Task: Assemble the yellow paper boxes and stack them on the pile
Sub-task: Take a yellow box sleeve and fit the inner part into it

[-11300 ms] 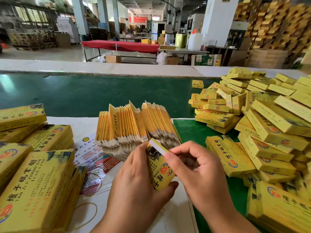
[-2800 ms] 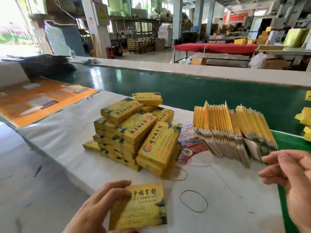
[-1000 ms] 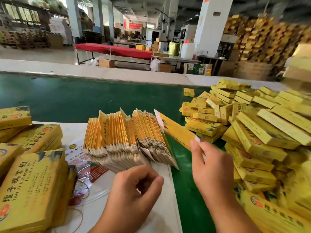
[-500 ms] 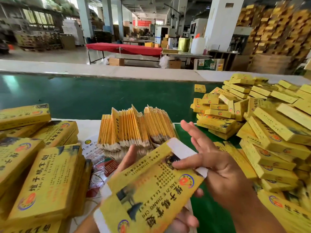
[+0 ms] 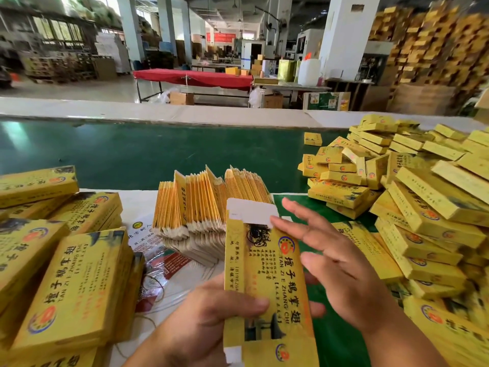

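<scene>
The flat box blank (image 5: 264, 282) stands upright at the table's near edge, hemmed between the bundle of unfolded blanks (image 5: 211, 207) and the pile (image 5: 423, 207). The left hand (image 5: 211, 313) pinches its lower edge; the right hand (image 5: 338, 266), fingers spread loose, touches its right side.

Red-covered table (image 5: 193, 76) beyond green belt (image 5: 148, 152)

"TAN ZI E ZHANG CHI" is being shown in black Latin letters, beside large Chinese characters, on the flat yellow box (image 5: 267, 282) at lower centre. The same line is being repeated on the assembled box (image 5: 76, 282) at lower left. Smaller print is too blurred for reading.
</scene>
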Tool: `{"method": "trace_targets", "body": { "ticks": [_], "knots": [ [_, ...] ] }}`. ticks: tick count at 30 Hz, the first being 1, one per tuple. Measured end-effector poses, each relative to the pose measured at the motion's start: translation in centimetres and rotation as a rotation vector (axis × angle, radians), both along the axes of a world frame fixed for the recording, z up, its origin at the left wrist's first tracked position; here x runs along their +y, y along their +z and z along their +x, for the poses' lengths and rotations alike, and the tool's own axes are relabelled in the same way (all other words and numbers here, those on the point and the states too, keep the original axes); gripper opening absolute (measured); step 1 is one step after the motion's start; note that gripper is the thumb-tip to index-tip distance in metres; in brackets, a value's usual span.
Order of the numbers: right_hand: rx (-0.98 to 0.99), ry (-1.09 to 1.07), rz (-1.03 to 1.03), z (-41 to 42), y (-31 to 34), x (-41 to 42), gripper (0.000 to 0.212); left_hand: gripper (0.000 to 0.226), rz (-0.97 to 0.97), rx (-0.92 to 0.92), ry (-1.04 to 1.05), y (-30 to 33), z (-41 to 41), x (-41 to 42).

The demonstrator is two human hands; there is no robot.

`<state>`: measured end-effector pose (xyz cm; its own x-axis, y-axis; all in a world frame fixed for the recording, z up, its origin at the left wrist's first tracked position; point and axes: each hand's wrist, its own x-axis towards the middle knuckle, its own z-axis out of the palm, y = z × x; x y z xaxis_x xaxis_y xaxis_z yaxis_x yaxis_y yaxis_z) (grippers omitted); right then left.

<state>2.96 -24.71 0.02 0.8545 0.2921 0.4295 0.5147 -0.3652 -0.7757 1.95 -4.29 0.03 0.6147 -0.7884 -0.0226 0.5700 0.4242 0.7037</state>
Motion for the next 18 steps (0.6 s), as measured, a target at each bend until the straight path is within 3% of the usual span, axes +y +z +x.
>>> {"method": "trace_targets", "body": {
  "ticks": [4,8,11,18],
  "knots": [
    [-0.037,-0.111,-0.151,-0.3,-0.1,0.9,0.049,0.048,0.111,-0.097,0.039,-0.2,-0.3,0.1],
    [0.079,-0.045,-0.033,-0.6,-0.1,1.5,0.033,0.056,0.323,-0.182,0.100,-0.7,-0.4,-0.3],
    [0.208,0.041,0.072,-0.7,0.0,1.6,0.027,0.049,0.277,-0.207,0.050,-0.6,-0.4,-0.6],
    [0.276,0.154,0.143,-0.6,0.5,1.5,0.028,0.056,0.200,-0.179,-0.033,-0.7,-0.1,-0.4]
  ]
}}
